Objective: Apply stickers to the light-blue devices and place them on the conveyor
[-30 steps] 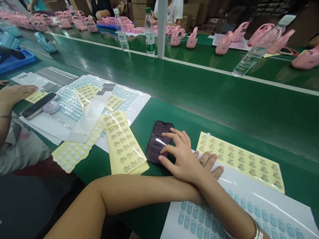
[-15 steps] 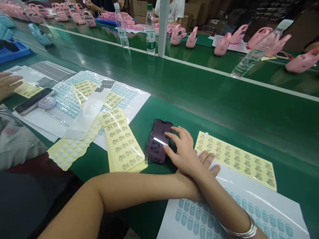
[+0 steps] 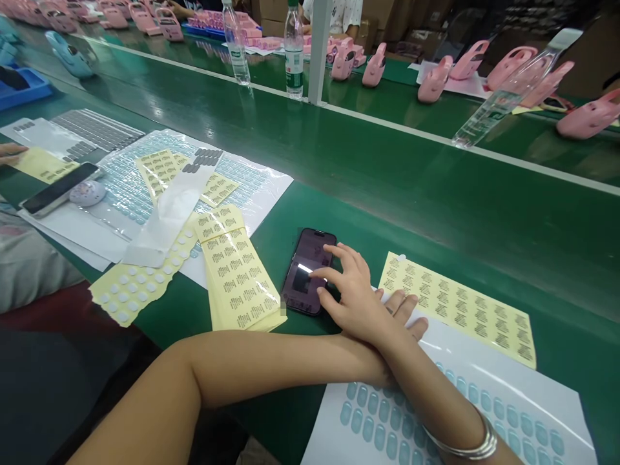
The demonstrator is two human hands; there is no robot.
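My right hand (image 3: 349, 294), with silver bangles on its wrist, reaches over a dark smartphone (image 3: 303, 284) that lies flat on the green table. Its fingers are spread, and their tips are at the right side of the lit screen; it grips nothing. My left arm passes beneath the right wrist. The fingers of my left hand (image 3: 405, 313) rest apart on a white sheet of pale blue oval stickers (image 3: 489, 403), while its palm is partly hidden by the right hand. Beyond those fingers is a yellow sheet of printed labels (image 3: 460, 310).
Stacked yellow label sheets (image 3: 239, 278) lie left of the phone. Farther left are a sheet of white round stickers (image 3: 130, 290) and another phone (image 3: 61, 188), near a neighbour's hand (image 3: 10, 154). Water bottles (image 3: 294, 55) and pink plastic cases (image 3: 343, 61) stand across the table.
My right hand's fingers have shifted slightly left and down over the phone, and the picture on its screen looks different. The neighbour's hand has drawn back to the left. My left hand stays put.
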